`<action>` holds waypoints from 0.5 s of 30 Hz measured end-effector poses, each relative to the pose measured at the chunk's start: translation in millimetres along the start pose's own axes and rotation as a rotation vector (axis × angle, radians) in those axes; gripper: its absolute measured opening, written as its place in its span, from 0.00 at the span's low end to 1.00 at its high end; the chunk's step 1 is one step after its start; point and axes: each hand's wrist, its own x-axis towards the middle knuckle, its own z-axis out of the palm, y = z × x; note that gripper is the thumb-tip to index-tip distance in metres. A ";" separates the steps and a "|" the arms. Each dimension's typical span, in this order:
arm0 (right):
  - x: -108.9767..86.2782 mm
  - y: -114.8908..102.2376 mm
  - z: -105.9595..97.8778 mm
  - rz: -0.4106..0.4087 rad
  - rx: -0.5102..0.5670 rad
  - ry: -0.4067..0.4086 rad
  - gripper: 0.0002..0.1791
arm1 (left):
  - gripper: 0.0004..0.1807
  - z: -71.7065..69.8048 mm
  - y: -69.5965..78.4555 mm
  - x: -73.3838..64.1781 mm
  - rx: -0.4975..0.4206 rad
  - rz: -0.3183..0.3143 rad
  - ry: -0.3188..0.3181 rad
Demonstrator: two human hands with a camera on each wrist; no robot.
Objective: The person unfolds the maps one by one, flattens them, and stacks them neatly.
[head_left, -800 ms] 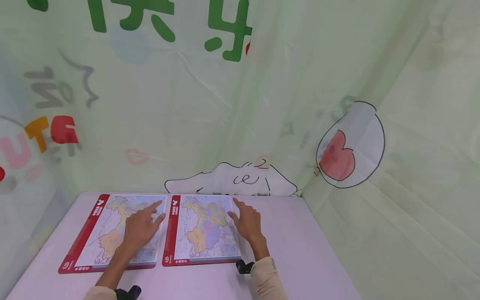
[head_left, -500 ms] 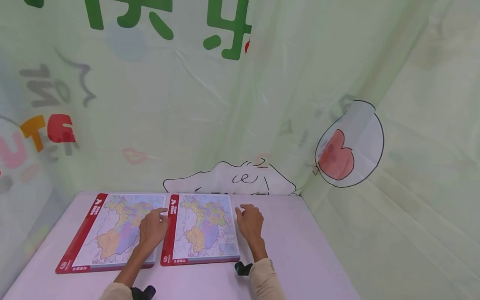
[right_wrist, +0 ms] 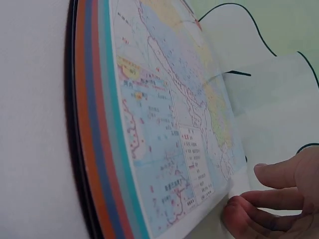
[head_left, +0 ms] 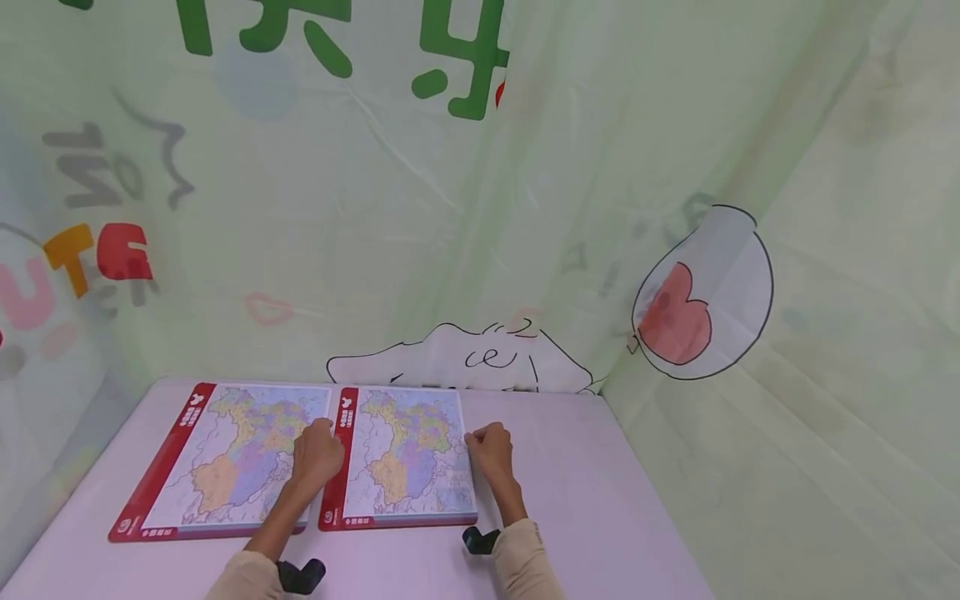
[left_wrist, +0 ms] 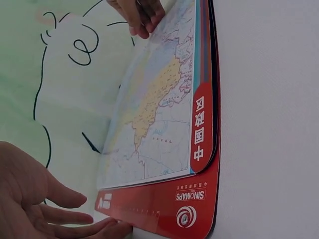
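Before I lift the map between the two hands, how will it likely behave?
The map probably holds fairly stiff, since it lies flat with no visible curl. The coloured bands along its near edge suggest stacked layers that might fan or slide apart. Broad and thin, it should slide rather than roll or tip.

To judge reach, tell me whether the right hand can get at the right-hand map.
Likely yes: the right hand is at the outer edge of the right-hand map, with nothing visible in between.

Pale sheeting (head_left: 322, 208) behind table (head_left: 600, 508); on it green characters (head_left: 486, 54) high up, orange T (head_left: 72, 254) at left, red heart (head_left: 678, 325) inside outlined balloon (head_left: 738, 287) at right
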 end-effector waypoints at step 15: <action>-3.2 3.0 4.4 0.124 0.161 -0.017 0.13 | 0.20 1.1 -9.5 11.8 -0.048 -0.084 -0.022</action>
